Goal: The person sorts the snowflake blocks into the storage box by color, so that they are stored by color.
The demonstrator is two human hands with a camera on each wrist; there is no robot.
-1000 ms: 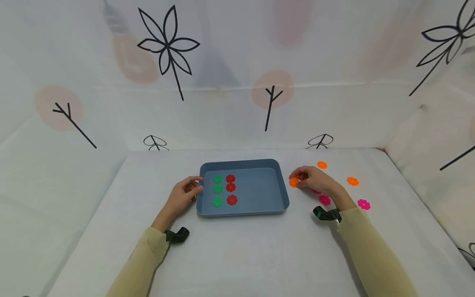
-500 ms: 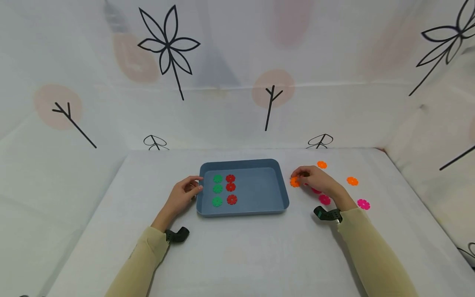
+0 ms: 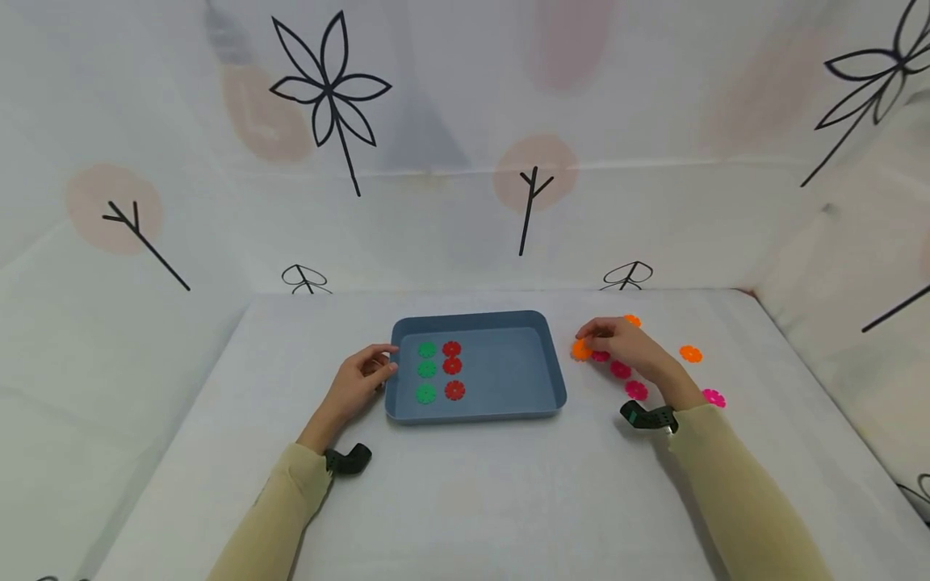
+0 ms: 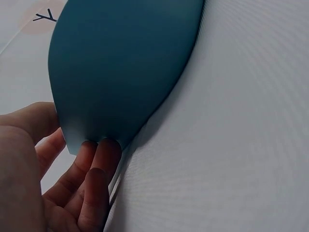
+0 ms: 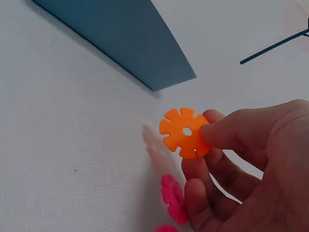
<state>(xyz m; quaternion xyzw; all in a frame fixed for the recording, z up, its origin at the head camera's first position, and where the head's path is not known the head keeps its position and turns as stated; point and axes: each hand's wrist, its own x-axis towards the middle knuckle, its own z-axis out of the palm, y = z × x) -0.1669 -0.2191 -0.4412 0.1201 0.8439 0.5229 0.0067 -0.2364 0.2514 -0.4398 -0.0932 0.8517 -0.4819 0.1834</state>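
Observation:
My right hand (image 3: 626, 345) pinches an orange slotted plastic disc (image 5: 181, 129) between thumb and fingers, just right of the blue-grey tray (image 3: 508, 407). Pink discs (image 3: 621, 369) of the same kind lie below this hand. At the tray's left end, my left hand (image 3: 359, 378) holds the rim, its fingertips (image 4: 110, 147) against the outer wall. Within the tray, a column of green discs (image 3: 426, 369) stands beside a column of red discs (image 3: 452, 366), on the left half.
To the right of the tray, an orange disc (image 3: 691, 353) lies loose, and another orange disc (image 3: 633, 320) shows partly behind the right hand. A pink disc (image 3: 714, 397) peeks out by the right wrist. Printed white cloth (image 3: 436, 226) surrounds the table.
My right hand has shifted slightly right and away from me with the orange disc, uncovering more of the pink discs. The left hand and the tray stay in place.

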